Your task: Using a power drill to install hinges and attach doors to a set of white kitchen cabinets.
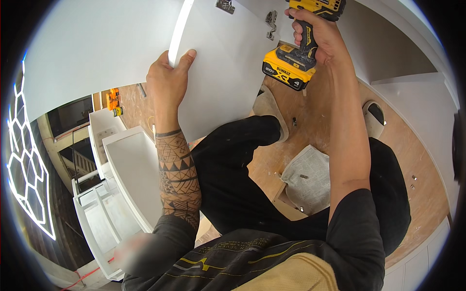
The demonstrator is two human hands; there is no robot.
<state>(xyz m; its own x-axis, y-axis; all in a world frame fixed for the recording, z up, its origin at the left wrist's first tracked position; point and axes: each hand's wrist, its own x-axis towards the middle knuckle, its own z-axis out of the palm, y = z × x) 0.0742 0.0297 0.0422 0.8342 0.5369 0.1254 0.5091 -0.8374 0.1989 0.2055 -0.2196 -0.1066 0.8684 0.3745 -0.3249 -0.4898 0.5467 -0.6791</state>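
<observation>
The left hand (168,72) is gripping the edge of a white door (218,63), fingers curled behind the panel and the thumb pressing flat on its near face, so the door is hanging up high in front of the person, tilted and filling the top middle of the view. The right hand (318,34) is wrapping tight around the handle of a yellow and black drill (298,48), holding it just beside the door's right edge (the drill's nose is running off the top of the picture, so where its bit sits cannot be told). Two metal hinges are showing on the door: one (225,6) near the top edge, another (271,22) right next to the drill. Down below, the person's dark trousered legs are standing over a brown floor (417,160), with one shoe (269,109) peeking out under the door and another (374,116) further right. A sheet of newspaper (308,179) is lying on the floor between the feet, with small bits of hardware on it and a few screws (412,182) scattered well to the right. Over on the left, white cabinet boxes (126,169) are lying open.
</observation>
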